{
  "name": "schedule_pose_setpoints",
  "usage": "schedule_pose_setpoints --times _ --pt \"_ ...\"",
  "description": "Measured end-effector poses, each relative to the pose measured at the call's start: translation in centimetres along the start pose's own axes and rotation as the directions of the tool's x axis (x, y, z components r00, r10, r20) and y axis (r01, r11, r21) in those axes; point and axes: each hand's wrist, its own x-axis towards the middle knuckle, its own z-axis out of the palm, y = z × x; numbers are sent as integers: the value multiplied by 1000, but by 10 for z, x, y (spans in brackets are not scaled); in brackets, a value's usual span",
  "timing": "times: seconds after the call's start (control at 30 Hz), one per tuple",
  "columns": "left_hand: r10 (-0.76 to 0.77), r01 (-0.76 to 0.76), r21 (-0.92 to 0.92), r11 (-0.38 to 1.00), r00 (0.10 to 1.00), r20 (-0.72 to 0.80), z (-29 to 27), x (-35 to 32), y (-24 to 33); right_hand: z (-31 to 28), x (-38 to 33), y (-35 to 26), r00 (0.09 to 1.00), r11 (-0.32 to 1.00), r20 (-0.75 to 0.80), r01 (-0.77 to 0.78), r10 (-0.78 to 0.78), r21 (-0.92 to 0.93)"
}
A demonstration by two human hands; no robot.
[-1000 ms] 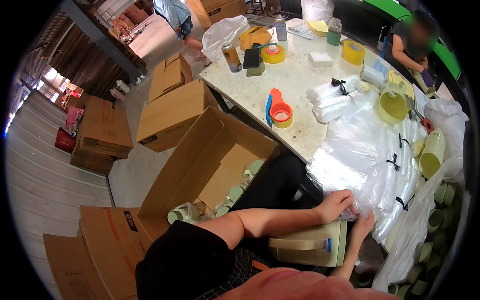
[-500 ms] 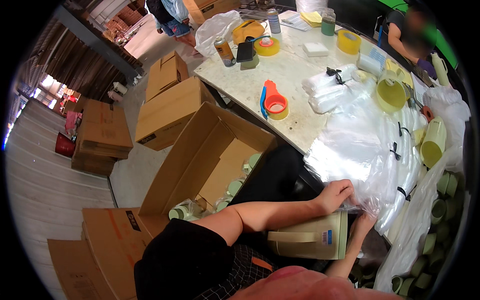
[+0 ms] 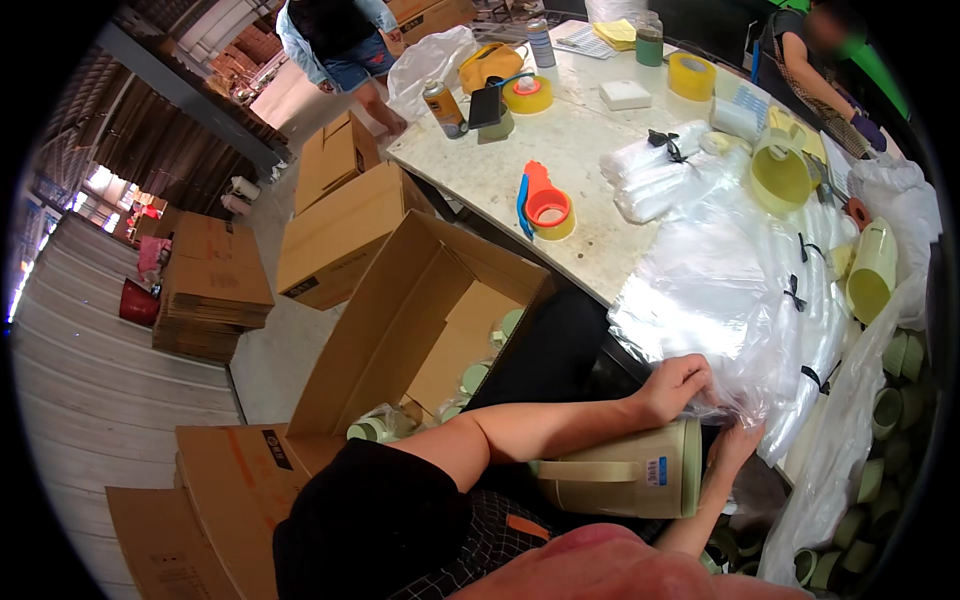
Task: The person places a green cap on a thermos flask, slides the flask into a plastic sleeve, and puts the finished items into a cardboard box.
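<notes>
My left hand is closed, thumb and fingers curled together at the near edge of a stack of clear plastic bags. My right hand pinches the gathered plastic just right of it, its fingers partly hidden by the film. Below both hands a pale green jug lies on its side, its long handle facing up and a small label near its base end. More bag bundles tied with black bands lie right of the stack.
An open carton holding several wrapped green items stands at my left. On the white table are an orange tape dispenser, tape rolls and a spray can. Green cup-like parts fill a plastic-lined container at right.
The view has shifted slightly. My hands stay at the bag edge, nearly unmoved. In the background, the standing person has come nearer, and the seated person at right has leaned and moved an arm.
</notes>
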Motion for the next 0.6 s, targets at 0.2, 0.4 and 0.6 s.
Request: schedule_pose_setpoints --times 0.2,0.4,0.6 --pt "8 -8 -18 1000 1000 -13 -2 0 3 -8 6 9 999 1000 50 11 -11 -10" --pt "-4 4 -28 1000 1000 -9 -3 1 2 -8 7 7 995 1000 99 -4 6 -15" --pt "9 -9 -9 1000 1000 -5 -5 1 0 5 3 -6 995 999 93 -33 31 19"
